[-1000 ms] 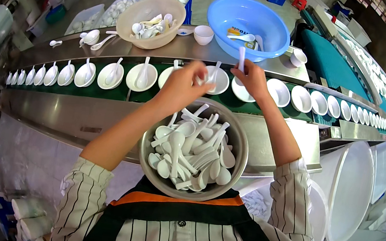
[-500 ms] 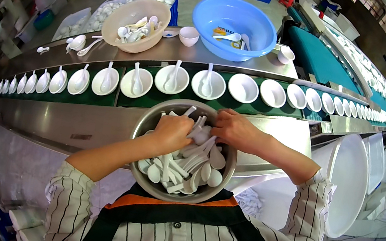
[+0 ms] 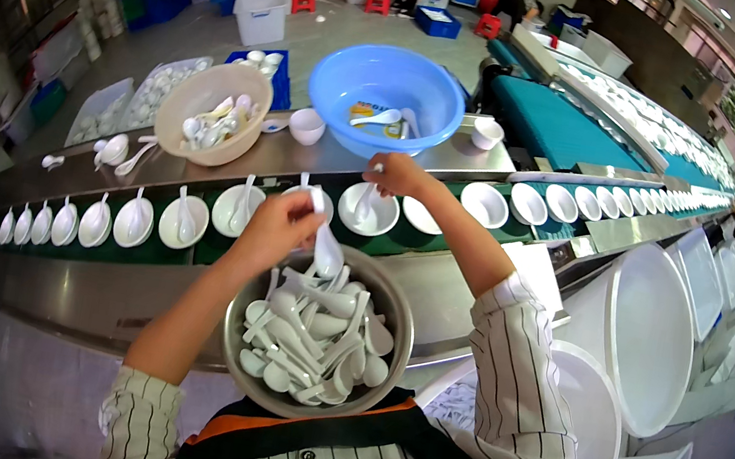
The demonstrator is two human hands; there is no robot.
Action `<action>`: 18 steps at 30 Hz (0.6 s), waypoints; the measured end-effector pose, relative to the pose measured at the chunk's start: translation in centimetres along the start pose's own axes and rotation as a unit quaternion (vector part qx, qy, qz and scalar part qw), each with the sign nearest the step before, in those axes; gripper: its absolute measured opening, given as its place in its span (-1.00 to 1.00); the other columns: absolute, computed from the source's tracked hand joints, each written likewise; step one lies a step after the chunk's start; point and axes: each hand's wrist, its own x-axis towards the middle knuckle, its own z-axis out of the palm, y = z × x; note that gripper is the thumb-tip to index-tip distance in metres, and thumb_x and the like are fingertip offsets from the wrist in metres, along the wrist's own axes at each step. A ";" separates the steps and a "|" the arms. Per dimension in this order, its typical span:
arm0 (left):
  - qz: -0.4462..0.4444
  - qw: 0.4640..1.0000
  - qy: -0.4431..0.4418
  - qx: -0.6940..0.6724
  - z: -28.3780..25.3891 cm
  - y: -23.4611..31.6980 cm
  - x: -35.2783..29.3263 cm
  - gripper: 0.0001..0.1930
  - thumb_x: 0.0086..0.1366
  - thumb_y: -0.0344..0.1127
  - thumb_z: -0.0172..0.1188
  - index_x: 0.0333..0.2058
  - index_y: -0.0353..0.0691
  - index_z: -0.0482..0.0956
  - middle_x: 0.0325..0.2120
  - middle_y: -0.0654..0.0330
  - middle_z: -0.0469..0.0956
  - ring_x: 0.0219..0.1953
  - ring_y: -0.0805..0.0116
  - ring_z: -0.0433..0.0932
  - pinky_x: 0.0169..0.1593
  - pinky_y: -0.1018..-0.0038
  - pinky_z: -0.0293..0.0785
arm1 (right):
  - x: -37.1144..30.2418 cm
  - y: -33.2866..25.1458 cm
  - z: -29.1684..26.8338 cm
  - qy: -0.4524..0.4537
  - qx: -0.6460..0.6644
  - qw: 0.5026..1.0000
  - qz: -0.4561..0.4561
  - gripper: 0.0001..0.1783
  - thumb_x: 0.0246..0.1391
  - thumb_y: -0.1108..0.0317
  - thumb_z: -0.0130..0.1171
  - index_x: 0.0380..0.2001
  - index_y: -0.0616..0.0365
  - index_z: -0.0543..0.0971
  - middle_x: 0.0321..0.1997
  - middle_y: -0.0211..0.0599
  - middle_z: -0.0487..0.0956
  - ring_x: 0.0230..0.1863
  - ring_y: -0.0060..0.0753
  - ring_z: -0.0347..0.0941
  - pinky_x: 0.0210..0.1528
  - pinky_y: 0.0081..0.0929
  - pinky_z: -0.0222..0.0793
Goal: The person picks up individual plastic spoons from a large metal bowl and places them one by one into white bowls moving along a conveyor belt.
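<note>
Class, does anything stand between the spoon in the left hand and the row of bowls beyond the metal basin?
Nothing visible does: the spoon in the left hand appears over the far edge of the metal basin, with the bowls just beyond.

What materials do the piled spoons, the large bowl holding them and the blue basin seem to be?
Spoons: glossy white with bright highlights; probably glazed ceramic, perhaps melamine. Large bowl: grey satin sheen; likely stainless steel. Blue basin: smooth, shiny; apparently plastic.

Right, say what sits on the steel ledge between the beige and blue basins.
Between the beige basin and blue basin, the head view shows a small white cup and, left of it, a flat item too unclear to name.
</note>
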 end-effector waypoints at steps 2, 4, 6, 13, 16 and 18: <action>-0.033 0.998 0.016 -0.041 -1.2 -0.4 1.9 -0.87 0.17 -0.37 0.05 -0.37 -0.31 0.46 -0.55 0.28 0.47 -0.56 0.58 0.43 -0.45 0.65 0.39 | -0.7 -0.3 0.5 0.086 -0.025 0.992 -0.086 -0.37 -0.13 0.15 0.22 -0.02 0.29 0.32 -0.54 -0.23 0.53 -0.52 -0.43 0.48 -0.44 -0.55 0.37; -0.015 0.996 0.044 -0.081 -1.9 -1.5 3.6 -0.85 0.19 -0.33 0.05 -0.38 -0.31 0.45 -0.53 0.25 0.47 -0.54 0.54 0.46 -0.44 0.61 0.43 | -2.9 -4.2 1.3 -0.043 0.227 0.965 -0.121 -0.40 -0.14 0.12 0.24 -0.05 0.25 0.37 -0.46 -0.30 0.53 -0.41 -0.50 0.46 -0.43 -0.52 0.35; -0.017 0.991 0.024 -0.127 -1.3 -1.7 4.9 -0.81 0.19 -0.32 0.05 -0.35 -0.36 0.45 -0.50 0.22 0.48 -0.48 0.51 0.47 -0.41 0.61 0.42 | -3.1 -5.2 2.3 -0.122 0.152 0.958 -0.210 -0.45 -0.13 0.06 0.23 -0.13 0.19 0.44 -0.43 -0.39 0.52 -0.37 -0.61 0.42 -0.43 -0.52 0.34; -0.006 0.973 -0.039 0.227 -1.5 -1.8 0.2 -0.77 0.05 -0.27 0.19 -0.37 -0.31 0.49 -0.55 0.11 0.51 -0.46 0.37 0.49 -0.37 0.44 0.39 | -2.1 3.5 3.5 0.158 -0.227 0.960 -0.037 -0.70 -0.24 0.18 0.23 -0.42 0.12 0.53 -0.50 -0.10 0.53 -0.42 -0.10 0.47 -0.36 -0.24 0.35; -0.075 0.882 -0.174 0.433 -1.0 -1.3 -4.2 -0.75 -0.03 -0.21 0.17 -0.46 -0.29 0.49 -0.52 0.00 0.50 -0.40 0.06 0.49 -0.31 0.29 0.39 | -3.3 3.6 4.5 0.147 -0.256 0.955 -0.031 -0.56 -0.20 0.16 0.23 -0.25 0.20 0.45 -0.42 -0.11 0.54 -0.38 -0.07 0.48 -0.29 -0.26 0.38; -0.027 0.865 -0.144 0.481 0.0 -2.9 -6.1 -0.77 -0.03 -0.21 0.15 -0.48 -0.28 0.48 -0.53 0.03 0.49 -0.37 0.05 0.49 -0.30 0.25 0.38 | -4.8 0.2 4.4 0.210 -0.192 0.941 -0.185 -0.60 -0.15 0.19 0.20 -0.28 0.20 0.41 -0.44 -0.13 0.54 -0.41 -0.08 0.47 -0.38 -0.25 0.36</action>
